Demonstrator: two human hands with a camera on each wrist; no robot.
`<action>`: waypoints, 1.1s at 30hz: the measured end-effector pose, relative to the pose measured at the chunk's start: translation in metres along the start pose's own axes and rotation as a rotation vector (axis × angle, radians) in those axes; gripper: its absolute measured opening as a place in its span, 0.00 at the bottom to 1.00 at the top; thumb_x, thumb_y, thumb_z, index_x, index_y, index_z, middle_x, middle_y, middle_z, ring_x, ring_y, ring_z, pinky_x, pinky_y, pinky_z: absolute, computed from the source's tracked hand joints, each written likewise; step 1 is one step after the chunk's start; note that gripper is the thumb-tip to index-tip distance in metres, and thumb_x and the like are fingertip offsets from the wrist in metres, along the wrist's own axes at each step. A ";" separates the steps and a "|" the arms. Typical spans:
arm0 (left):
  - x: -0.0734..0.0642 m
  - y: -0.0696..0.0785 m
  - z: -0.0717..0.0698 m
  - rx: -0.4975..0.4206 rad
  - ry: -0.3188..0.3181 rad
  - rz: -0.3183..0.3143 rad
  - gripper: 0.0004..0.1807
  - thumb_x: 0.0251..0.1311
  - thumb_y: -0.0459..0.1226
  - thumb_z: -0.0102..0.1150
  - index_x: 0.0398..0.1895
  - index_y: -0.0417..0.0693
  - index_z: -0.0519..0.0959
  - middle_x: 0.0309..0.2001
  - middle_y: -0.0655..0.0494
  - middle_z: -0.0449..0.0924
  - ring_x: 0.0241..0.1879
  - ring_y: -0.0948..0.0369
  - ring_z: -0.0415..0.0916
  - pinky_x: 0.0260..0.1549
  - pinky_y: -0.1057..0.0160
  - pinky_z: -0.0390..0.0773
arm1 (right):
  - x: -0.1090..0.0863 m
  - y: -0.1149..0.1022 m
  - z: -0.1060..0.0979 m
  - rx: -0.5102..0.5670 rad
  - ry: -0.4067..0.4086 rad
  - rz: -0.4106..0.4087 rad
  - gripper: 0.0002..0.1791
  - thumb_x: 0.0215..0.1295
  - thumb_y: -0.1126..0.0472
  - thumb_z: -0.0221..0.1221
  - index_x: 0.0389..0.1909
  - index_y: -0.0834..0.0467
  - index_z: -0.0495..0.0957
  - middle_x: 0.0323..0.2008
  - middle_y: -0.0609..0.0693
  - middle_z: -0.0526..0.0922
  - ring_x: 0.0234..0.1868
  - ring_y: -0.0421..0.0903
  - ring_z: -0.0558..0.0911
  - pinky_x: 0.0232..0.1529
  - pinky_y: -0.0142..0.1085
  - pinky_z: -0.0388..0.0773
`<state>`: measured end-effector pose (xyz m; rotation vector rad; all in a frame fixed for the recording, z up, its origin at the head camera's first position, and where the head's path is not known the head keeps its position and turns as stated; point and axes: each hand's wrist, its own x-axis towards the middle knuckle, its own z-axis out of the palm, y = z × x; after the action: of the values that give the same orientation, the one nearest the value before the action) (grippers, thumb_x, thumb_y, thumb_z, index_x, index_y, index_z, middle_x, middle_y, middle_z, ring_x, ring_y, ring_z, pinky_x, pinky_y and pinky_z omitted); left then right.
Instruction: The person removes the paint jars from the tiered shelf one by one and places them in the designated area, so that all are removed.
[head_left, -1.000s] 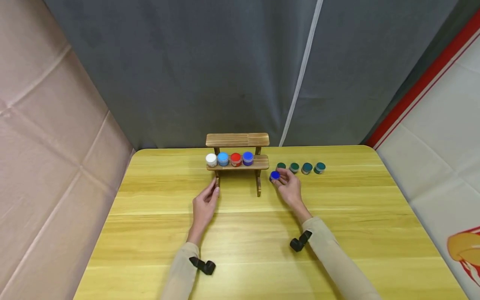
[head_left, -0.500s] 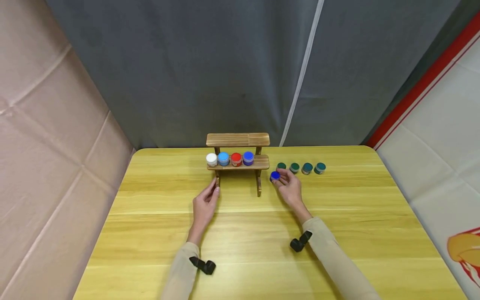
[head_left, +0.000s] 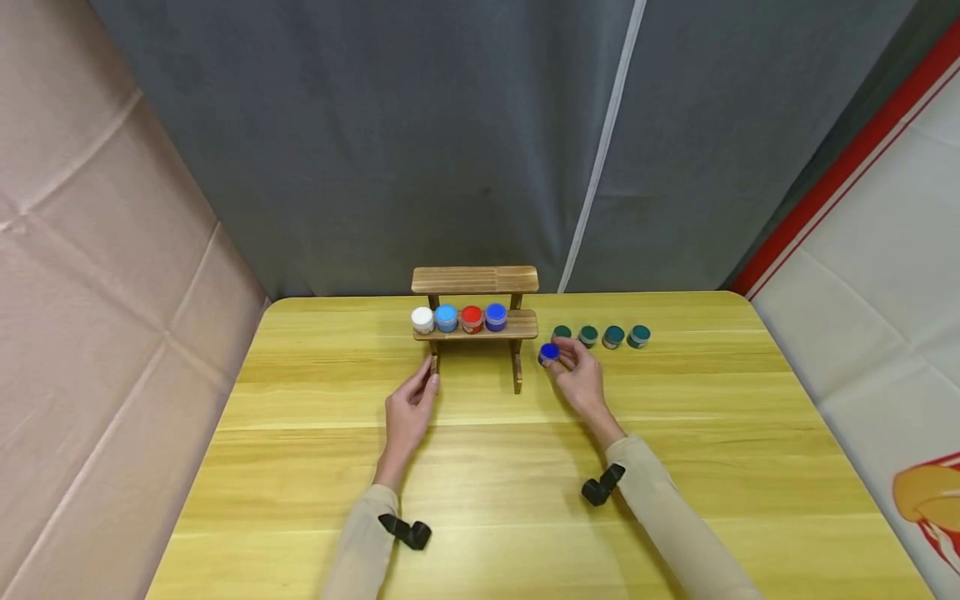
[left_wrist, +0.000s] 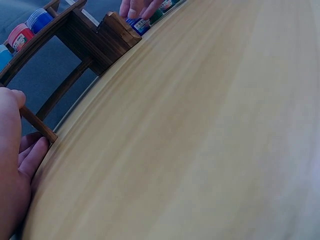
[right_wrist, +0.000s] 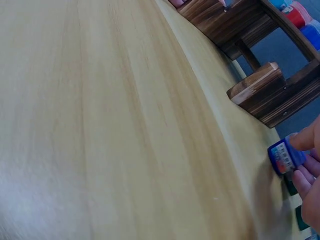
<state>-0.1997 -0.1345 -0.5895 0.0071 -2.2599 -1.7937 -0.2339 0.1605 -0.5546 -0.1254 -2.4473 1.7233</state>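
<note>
Near the centre of the head view, the person's left grip [head_left: 407, 412] is pinching the lower left leg of a small wooden rack [head_left: 475, 279] between thumb and fingers. Right of centre, the right grip [head_left: 583, 383] is pinching a dark blue jar [head_left: 549, 354] between thumb and fingertips. That jar is sitting to the right of the rack, apart from it; whether its base is touching the surface [head_left: 480, 500] cannot be told. At the right edge of the right wrist view, the same jar is showing a printed label.

On the rack's shelf, four capped jars are standing in a row, running from left to right: a white jar [head_left: 422, 320], a light blue jar [head_left: 446, 317], a red jar [head_left: 472, 319] and a blue jar [head_left: 496, 317]. Right of the rack, two green jars [head_left: 588, 336] and two teal jars [head_left: 613, 336] are lining up, the leftmost partly hiding behind the right grip. A grey curtain [head_left: 375, 150] is hanging across the top of the frame, behind the surface
</note>
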 end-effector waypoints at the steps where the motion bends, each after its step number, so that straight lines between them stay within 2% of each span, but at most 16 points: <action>1: 0.000 0.000 0.000 0.000 -0.001 -0.001 0.21 0.70 0.44 0.62 0.64 0.59 0.79 0.60 0.45 0.82 0.47 0.49 0.87 0.45 0.72 0.86 | 0.000 -0.001 0.000 -0.001 0.002 -0.008 0.23 0.63 0.73 0.64 0.60 0.66 0.76 0.60 0.63 0.80 0.63 0.59 0.80 0.68 0.44 0.78; 8: 0.000 0.000 0.000 -0.013 0.011 0.006 0.20 0.69 0.43 0.63 0.63 0.59 0.80 0.59 0.47 0.83 0.46 0.50 0.88 0.44 0.72 0.87 | 0.004 -0.018 -0.007 0.001 0.025 -0.047 0.23 0.64 0.72 0.64 0.61 0.67 0.75 0.60 0.64 0.80 0.63 0.59 0.79 0.69 0.45 0.77; 17: 0.000 0.001 0.002 0.010 0.018 -0.005 0.21 0.70 0.39 0.63 0.64 0.52 0.79 0.60 0.41 0.81 0.47 0.45 0.87 0.44 0.70 0.87 | 0.010 -0.039 -0.018 0.098 0.016 -0.087 0.24 0.66 0.72 0.64 0.62 0.72 0.74 0.61 0.69 0.79 0.63 0.63 0.78 0.68 0.48 0.77; 19: -0.001 0.006 0.002 0.020 0.019 -0.010 0.21 0.70 0.36 0.62 0.65 0.48 0.78 0.60 0.39 0.80 0.48 0.43 0.86 0.45 0.69 0.87 | 0.011 -0.044 -0.019 0.117 0.019 -0.104 0.24 0.65 0.72 0.64 0.61 0.71 0.74 0.60 0.68 0.79 0.63 0.63 0.79 0.68 0.48 0.78; 22: -0.003 0.021 0.000 0.017 0.010 -0.006 0.20 0.70 0.34 0.60 0.65 0.44 0.78 0.60 0.37 0.79 0.49 0.42 0.86 0.45 0.70 0.87 | 0.011 -0.051 -0.019 0.111 0.025 -0.118 0.23 0.66 0.71 0.65 0.61 0.70 0.75 0.60 0.67 0.80 0.63 0.61 0.79 0.67 0.43 0.79; 26: -0.008 0.038 -0.003 0.007 0.004 0.009 0.20 0.70 0.34 0.60 0.64 0.42 0.78 0.59 0.38 0.80 0.48 0.43 0.86 0.45 0.72 0.86 | 0.011 -0.059 -0.018 0.091 0.025 -0.125 0.23 0.66 0.70 0.64 0.61 0.68 0.75 0.60 0.64 0.80 0.63 0.58 0.80 0.65 0.38 0.80; 33: -0.009 0.041 -0.003 0.000 -0.001 0.000 0.20 0.70 0.34 0.60 0.64 0.42 0.78 0.59 0.37 0.80 0.48 0.42 0.86 0.43 0.79 0.84 | 0.008 -0.075 -0.015 0.117 0.005 -0.136 0.23 0.66 0.68 0.65 0.61 0.67 0.75 0.60 0.64 0.80 0.63 0.58 0.79 0.67 0.42 0.79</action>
<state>-0.1846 -0.1258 -0.5511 0.0065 -2.2606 -1.7939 -0.2385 0.1506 -0.4785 0.0482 -2.2866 1.7985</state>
